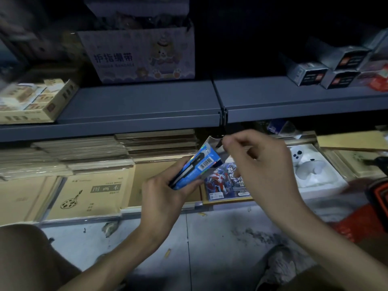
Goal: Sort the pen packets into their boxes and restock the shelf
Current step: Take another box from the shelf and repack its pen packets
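At the far left a tan display box [31, 101] is sitting on the grey upper shelf [136, 103], and beside it, further back, a lavender carton [138, 57] with a cartoon bear is standing upright. Below, on the lower shelf, kraft-covered sketchbooks [92, 192] are lying in flat stacks and rows.

Nearer the middle, the left hand [163, 198] is holding a bundle of blue pen packets [201, 164] in front of the lower shelf, its grip wrapped round their lower end, so that they are tilting up and to the right with a barcode facing the camera. The right hand [258, 162] is reaching in from the right, its grip narrow, thumb and forefinger pinching the packets' clear top end.

Just behind the packets a card pack [224, 181] with a red and blue figure is lying in a shallow tray. Further right a white moulded tray [310, 166] is resting on the lower shelf, small grey boxes [327, 68] are piling up on the upper shelf, and a red-orange basket [378, 198] is showing at the edge.
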### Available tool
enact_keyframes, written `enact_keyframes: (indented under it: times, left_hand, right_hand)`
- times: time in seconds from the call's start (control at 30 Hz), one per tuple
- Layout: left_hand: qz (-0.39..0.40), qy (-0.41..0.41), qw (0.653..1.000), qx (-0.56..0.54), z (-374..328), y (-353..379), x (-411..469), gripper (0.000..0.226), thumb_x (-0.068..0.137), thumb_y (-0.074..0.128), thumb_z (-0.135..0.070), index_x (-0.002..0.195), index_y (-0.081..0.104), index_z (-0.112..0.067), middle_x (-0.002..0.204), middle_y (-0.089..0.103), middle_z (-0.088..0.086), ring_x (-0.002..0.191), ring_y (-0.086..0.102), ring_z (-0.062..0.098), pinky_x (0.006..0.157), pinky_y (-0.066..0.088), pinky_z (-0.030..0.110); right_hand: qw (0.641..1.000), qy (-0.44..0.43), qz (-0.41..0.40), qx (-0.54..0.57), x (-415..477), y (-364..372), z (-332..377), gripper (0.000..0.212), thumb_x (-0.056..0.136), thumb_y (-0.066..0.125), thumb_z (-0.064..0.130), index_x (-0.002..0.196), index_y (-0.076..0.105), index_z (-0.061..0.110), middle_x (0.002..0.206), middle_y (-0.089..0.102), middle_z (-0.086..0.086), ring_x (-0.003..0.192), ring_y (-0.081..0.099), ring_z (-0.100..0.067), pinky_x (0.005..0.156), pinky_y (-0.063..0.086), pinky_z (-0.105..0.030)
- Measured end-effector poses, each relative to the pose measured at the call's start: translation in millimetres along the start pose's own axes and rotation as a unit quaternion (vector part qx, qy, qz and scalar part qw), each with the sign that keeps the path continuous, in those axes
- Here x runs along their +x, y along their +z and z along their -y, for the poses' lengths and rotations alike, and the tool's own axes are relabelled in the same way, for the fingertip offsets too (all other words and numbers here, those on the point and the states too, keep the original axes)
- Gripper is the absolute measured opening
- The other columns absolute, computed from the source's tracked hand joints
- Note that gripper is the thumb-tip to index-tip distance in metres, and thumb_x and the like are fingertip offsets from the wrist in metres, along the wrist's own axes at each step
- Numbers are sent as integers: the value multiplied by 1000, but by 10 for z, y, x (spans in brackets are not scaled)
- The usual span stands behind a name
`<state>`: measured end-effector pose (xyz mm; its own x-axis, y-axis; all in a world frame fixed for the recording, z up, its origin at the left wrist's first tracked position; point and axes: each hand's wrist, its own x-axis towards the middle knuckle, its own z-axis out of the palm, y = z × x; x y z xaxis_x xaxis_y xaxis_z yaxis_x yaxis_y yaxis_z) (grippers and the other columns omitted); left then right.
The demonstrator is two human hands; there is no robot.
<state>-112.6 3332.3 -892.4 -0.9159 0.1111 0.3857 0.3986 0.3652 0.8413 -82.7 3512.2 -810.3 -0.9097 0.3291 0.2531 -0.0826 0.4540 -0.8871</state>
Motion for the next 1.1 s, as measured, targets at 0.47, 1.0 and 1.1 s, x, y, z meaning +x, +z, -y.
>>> enact_keyframes:
  times: [0.47, 1.0, 1.1]
  left_hand:
    - [4, 4, 999, 40, 22, -38, -33, 53, 76, 90, -24, 124, 71, -37, 100, 71, -35, 93, 68, -15, 78, 52, 6]
    - [-25, -82, 996, -9, 216, -152, -48, 51, 74, 91, -19, 121, 76, -31, 99, 76, -26, 94, 73, -3, 77, 59, 21]
    - [-13, -90, 995, -39, 189, -127, -46, 53, 73, 91, -14, 121, 76, -30, 101, 77, -24, 99, 75, 5, 83, 62, 29]
  right_hand:
    - [998, 0, 42, 51, -123, 6, 134, 13, 90, 78, 13, 88, 77, 26, 76, 76, 7, 65, 72, -14, 58, 57, -31]
    - [988, 19, -96, 119, 130, -564, 35, 14, 102, 63, 5, 94, 51, 8, 84, 76, -10, 64, 77, -20, 60, 62, -26]
    - [989, 1, -96, 111, 132, -535, 33, 23, 102, 63, 5, 88, 49, 17, 86, 76, -10, 66, 78, -19, 62, 62, -26]
